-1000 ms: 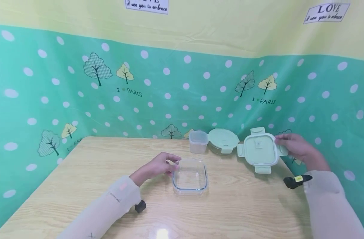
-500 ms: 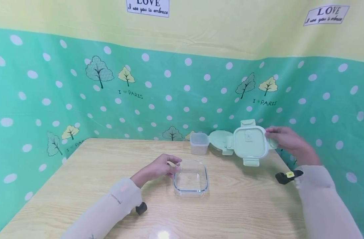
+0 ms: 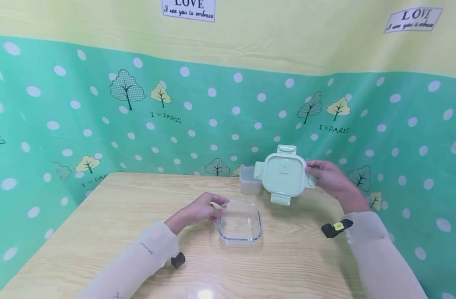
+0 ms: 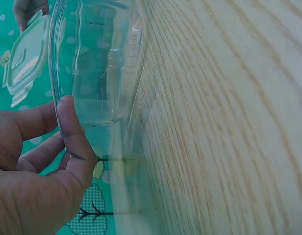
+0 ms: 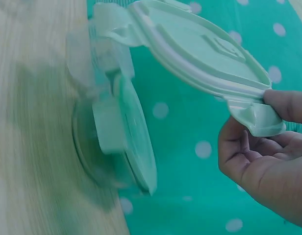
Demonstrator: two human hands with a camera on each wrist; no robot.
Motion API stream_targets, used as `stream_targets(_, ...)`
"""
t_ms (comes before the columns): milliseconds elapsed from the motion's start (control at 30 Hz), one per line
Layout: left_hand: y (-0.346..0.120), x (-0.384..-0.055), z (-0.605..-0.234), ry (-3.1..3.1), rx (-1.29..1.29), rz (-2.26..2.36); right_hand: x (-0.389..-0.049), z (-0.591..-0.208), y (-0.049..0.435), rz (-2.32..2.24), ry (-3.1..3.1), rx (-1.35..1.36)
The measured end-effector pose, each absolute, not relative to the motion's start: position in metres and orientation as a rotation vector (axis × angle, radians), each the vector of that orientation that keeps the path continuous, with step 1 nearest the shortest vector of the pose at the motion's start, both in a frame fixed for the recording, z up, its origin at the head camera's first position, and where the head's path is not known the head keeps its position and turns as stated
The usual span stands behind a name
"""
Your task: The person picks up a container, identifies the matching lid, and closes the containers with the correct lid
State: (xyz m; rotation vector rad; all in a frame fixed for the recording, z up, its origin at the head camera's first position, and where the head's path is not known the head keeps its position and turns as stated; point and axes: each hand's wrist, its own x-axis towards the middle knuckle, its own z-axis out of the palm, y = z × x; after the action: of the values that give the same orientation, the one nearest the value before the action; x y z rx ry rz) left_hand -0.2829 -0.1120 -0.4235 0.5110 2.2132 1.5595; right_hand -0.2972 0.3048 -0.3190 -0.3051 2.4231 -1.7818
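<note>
A square glass container [image 3: 240, 224] stands on the wooden table with its top uncovered. My left hand [image 3: 202, 211] pinches its rim at the left side, thumb and fingers on either face of the wall, as the left wrist view shows. Above the table at the right, my right hand [image 3: 330, 178] holds a light green square lid [image 3: 284, 174] with four-sided flaps, gripping it by one flap [image 5: 259, 117]. The lid is tilted, its flat face toward the head camera. In the head view it hides the round container [image 5: 114, 142] with a green lid, which shows in the right wrist view.
A small clear plastic box [image 3: 249, 182] stands at the back of the table [image 3: 138, 199], near the round container. Behind the table's far edge hangs a green and yellow patterned cloth [image 3: 198, 137], which also closes off both sides.
My right hand has carried the square lid leftward, from the right edge of the table to in front of the round container. My left hand stays on the glass container's rim.
</note>
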Motion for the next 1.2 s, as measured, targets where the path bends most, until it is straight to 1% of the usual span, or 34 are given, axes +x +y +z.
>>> stream_targets(200,-0.112,-0.285,-0.425,2.215,0.497,1.559,-0.301,-0.327,0.275,-1.87,2.343,-0.388)
stream_targets(433,-0.111,-0.285,-0.422,2.212,0.48,1.559,-0.305,-0.334,0.244,-1.917,2.307,-0.394)
stream_targets(667,-0.115,-0.286,-0.42,2.221,0.487,1.535,-0.308,-0.341,0.223,-1.949,2.263,-0.457)
stream_targets(867,-0.12,-0.291,-0.409,2.399,0.502,1.479,-0.307,-0.348,0.208,-1.959,2.253,-0.445)
stream_targets(1067,-0.124,-0.3,-0.391,2.417,0.451,1.677,-0.309,-0.356,0.194,-1.961,2.277,-0.427)
stream_targets(1200,-0.124,-0.306,-0.387,2.37,0.429,1.797,-0.308,-0.36,0.186,-2.001,2.23,-0.449)
